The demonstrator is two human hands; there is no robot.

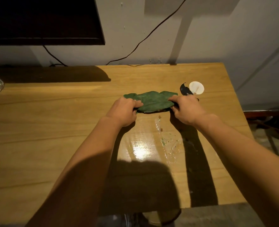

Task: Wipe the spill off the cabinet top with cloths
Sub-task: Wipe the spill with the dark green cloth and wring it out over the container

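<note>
The green cloth [151,99], lying on the counter [53,128] just beyond the wet spill [143,145], is gripped at each end by the curled fingers [136,105] of the left hand [124,112] and right hand [187,110]. Wiping is judged in hand; a pull through the wetness is called for next.

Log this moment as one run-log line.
left hand: grips green cloth | right hand: grips green cloth | spill: wet sheen on cabinet top
</note>
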